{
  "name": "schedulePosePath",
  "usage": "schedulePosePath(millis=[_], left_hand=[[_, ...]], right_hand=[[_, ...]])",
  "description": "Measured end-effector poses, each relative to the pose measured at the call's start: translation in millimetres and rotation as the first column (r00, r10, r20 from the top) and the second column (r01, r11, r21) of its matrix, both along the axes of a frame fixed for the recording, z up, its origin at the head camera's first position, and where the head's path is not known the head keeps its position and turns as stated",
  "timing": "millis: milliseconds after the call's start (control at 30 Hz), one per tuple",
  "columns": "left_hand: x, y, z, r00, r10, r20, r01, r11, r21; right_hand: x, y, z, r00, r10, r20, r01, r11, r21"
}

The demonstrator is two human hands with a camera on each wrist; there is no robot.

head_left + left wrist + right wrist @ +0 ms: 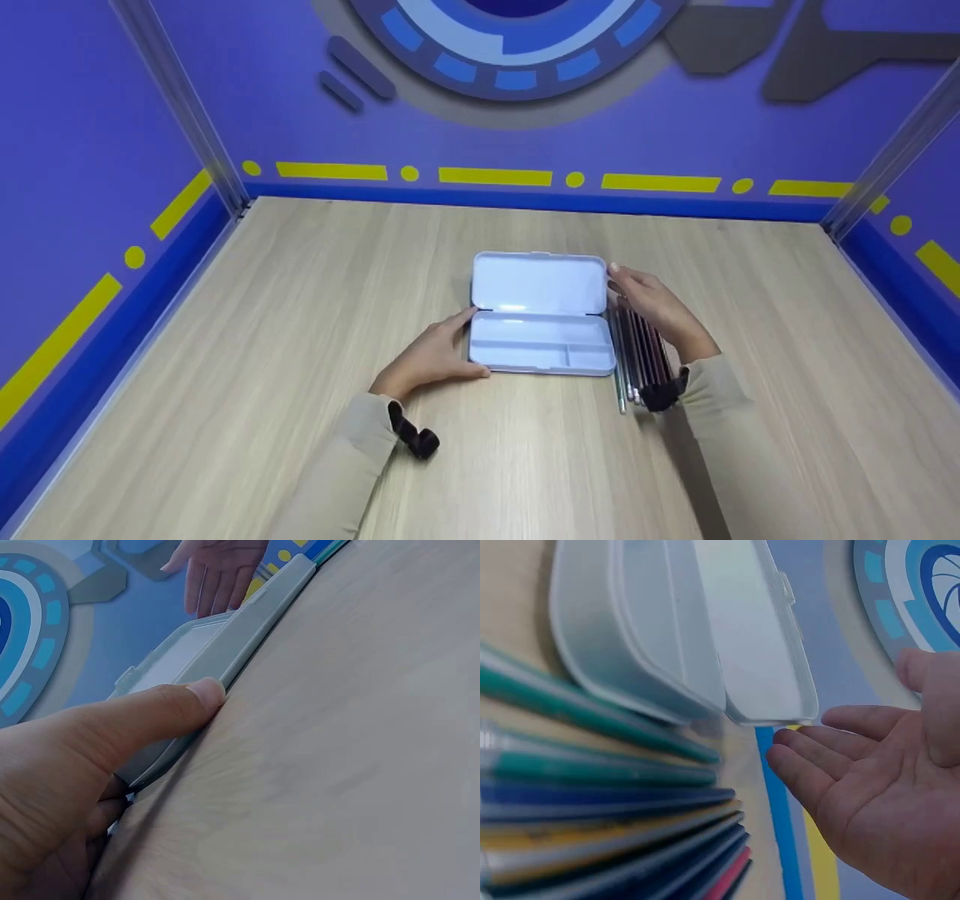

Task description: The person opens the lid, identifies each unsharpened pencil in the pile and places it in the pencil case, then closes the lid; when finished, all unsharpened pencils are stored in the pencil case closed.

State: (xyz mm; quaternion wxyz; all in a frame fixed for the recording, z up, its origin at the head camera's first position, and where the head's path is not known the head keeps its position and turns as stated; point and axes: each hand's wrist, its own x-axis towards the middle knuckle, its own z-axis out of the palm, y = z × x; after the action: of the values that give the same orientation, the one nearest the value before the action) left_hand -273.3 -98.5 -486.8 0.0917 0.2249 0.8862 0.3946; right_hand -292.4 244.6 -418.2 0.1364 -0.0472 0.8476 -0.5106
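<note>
A pale bluish-white pencil case [517,330] lies on the table with its lid [538,282] swung back and its divided tray bare inside. My left hand [429,358] grips the left end of the case. In the left wrist view, the thumb [169,711] presses along the front wall, while the other fingers are mostly hidden. My right hand [664,307] is at the lid's right edge, its fingers [802,765] extended and the palm showing in the right wrist view. Beneath that hand, several pencils [636,349] lie side by side along the case's right end.
The wood-grain table [300,315] is walled in by blue panels [487,150] with yellow marks on the back and sides. Metal corner posts [176,90] rise at both back corners. Black straps [412,435] sit at both wrists.
</note>
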Motion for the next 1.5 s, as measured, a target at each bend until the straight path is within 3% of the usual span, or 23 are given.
schedulePosePath(millis=[367,633,933,1500], left_hand=[[1.4,-1.2,0.6,1.0,0.001,-0.014,-0.001,1.0,0.009],[0.8,-1.1,-0.3,1.0,0.009,-0.016,-0.009,1.0,-0.001],[1.1,-1.1,-0.7,1.0,0.011,0.001,-0.011,1.0,0.009],[0.5,-2.2,-0.1,1.0,-0.004,-0.024,0.004,1.0,0.013]], right_hand=[[19.7,27.0,2.9,0.987,0.031,-0.161,0.003,0.979,0.204],[30.7,41.5,0.5,0.963,0.075,-0.259,0.016,0.943,0.332],[38.0,59.5,-8.2,0.976,0.076,-0.206,0.014,0.915,0.403],[41.0,71.4,-13.6,0.991,0.126,-0.046,-0.091,0.883,0.46]])
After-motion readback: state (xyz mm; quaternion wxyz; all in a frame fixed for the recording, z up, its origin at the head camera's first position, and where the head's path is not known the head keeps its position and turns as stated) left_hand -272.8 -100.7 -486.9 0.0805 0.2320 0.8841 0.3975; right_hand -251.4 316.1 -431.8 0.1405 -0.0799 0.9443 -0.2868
